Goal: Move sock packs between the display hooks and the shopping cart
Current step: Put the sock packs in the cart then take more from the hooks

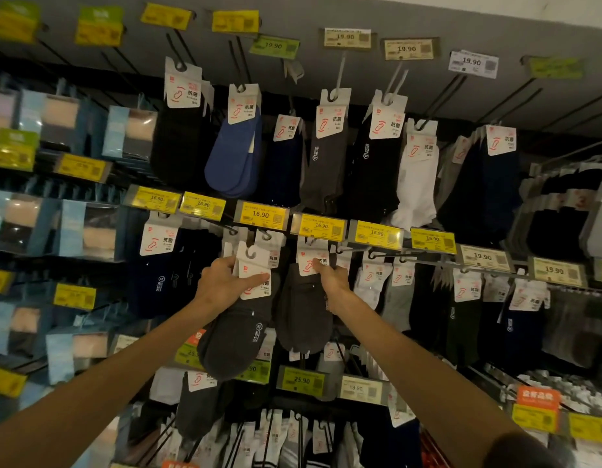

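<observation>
Shop display wall (pixel 326 15), grey panel at top, rows of black wire display hooks (pixel 441 96) running across it.

- Price labels (pixel 260 214): yellow strip labels at the hook ends in the middle row, printed 16.90; paler ones above and to the right read 19.90.
- Upper row: blue pack (pixel 235 160), white pack (pixel 417 184), and several black and navy packs, each hanging by a white card.
- Far left: boxed packs (pixel 59 116) in pale blue sleeves, stacked in columns.
- Dark grey sock pack (pixel 232 336): middle row, centre of view, tilted with the toe end down to the left, in front of the hanging packs. Its white header card (pixel 255 265) is at the top.
- Left hand (pixel 221 282): raised to the card of this pack; thumb lies across the card front, fingers curled behind it, clamped on the pack.
- Second dark grey pack (pixel 301 315): just beside the first, to its right, hanging upright under a 16.90 label.
- Right hand (pixel 331 280): at this pack's right edge; thumb on its white card, the other fingers pass behind the pack and are hidden, pinching it.
</observation>
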